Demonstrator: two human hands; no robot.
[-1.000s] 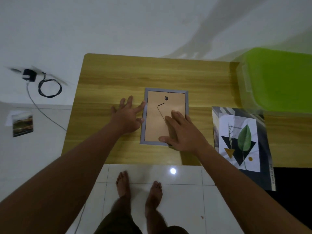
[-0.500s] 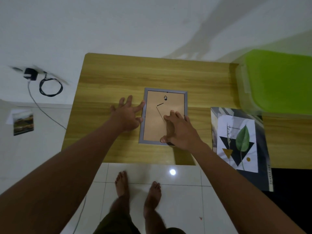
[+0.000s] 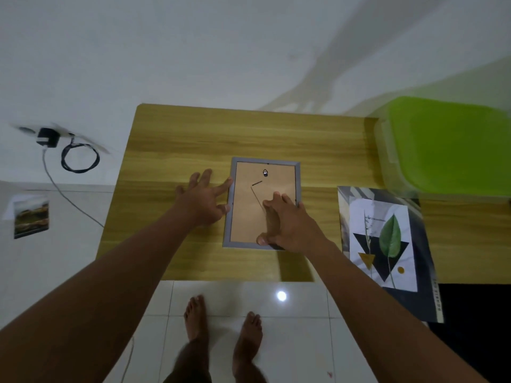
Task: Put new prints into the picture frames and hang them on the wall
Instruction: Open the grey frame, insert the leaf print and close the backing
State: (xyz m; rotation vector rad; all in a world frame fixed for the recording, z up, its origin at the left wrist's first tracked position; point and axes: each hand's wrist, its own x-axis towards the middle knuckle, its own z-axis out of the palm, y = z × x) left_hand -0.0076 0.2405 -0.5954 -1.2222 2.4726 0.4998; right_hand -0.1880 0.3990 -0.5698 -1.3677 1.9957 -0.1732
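A grey picture frame (image 3: 297, 178) lies face down on the wooden table (image 3: 249, 134), its brown backing board with a small hanger and a stand facing up. My left hand (image 3: 203, 199) rests on the table with spread fingers, fingertips touching the frame's left edge. My right hand (image 3: 287, 225) lies flat on the backing board's lower right part, thumb at the bottom edge. A leaf print (image 3: 384, 239) lies on a dark sheet to the right of the frame.
A green-lidded plastic box (image 3: 453, 145) stands at the table's back right. On the floor to the left lie a landscape photo (image 3: 31, 217) and a black charger (image 3: 49, 138) with a coiled cable. My bare feet (image 3: 221, 322) stand near the table's front edge.
My right hand has slid slightly left and toward me over the backing board. The left hand stays at the frame's left edge.
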